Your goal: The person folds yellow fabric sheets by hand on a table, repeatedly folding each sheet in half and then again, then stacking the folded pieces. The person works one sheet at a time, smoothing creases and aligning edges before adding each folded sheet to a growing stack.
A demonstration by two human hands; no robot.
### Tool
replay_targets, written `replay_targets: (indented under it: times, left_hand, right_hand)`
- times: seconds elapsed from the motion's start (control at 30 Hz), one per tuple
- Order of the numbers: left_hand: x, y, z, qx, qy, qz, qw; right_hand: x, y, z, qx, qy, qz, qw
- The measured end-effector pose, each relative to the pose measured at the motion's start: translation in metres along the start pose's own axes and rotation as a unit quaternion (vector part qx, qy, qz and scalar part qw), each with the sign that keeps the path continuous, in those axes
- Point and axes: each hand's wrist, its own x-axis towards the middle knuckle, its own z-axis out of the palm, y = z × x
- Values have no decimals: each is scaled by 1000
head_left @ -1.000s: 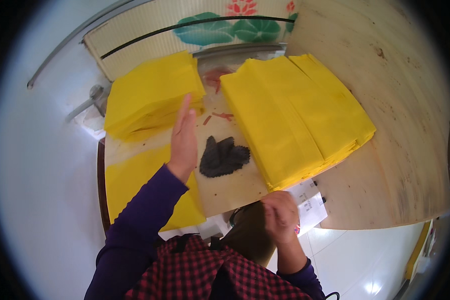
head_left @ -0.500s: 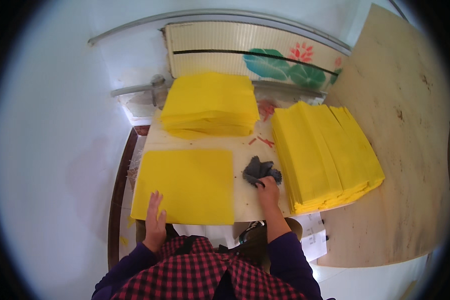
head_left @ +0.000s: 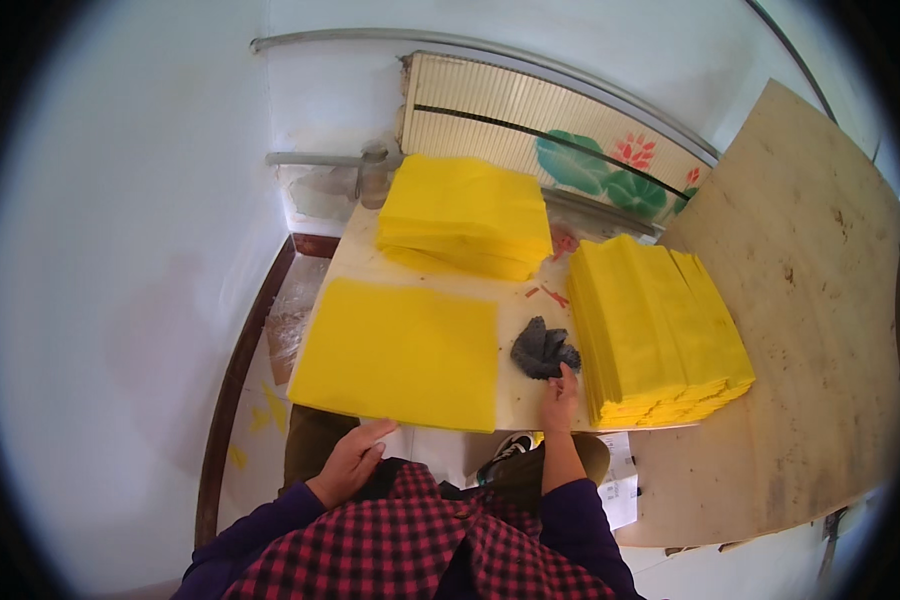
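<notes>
A flat yellow fabric sheet (head_left: 400, 350), perhaps several in a thin pile, lies at the front left of the table. My left hand (head_left: 355, 462) is at its near edge, fingers stretched out and fingertips touching that edge; the thumb is apart. To the right of the sheet a crumpled dark grey cloth (head_left: 542, 350) rests on the wood. My right hand (head_left: 561, 402) is just below the cloth, one finger extended against its near edge. The hand seems not to grip the cloth; its other fingers are partly hidden.
A thick yellow fabric stack (head_left: 460, 215) stands at the back, another yellow stack (head_left: 660, 335) on the right. Red scraps (head_left: 550, 295) lie between them. A glass jar (head_left: 373, 175) stands at back left. A large wooden board (head_left: 770, 330) leans on the right.
My left hand has moved from lying over the sheet to its near edge. My right hand has drawn slightly back from the grey cloth, which it was holding. The view has shifted.
</notes>
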Motion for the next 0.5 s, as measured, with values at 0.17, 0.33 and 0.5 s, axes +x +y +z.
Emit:
replay_targets:
  times: [0.17,0.33,0.5]
  left_hand:
    - [-14,-24,8,-87,-185,-100,974]
    - [-22,-56,19,-85,-274,-142,947]
    - [-34,-76,17,-80,-230,-194,950]
  right_hand:
    - [-22,-13,-13,-55,-18,-4,998]
    - [-45,-21,-15,41,-75,95,992]
    - [-68,-21,-6,-47,-13,-78,996]
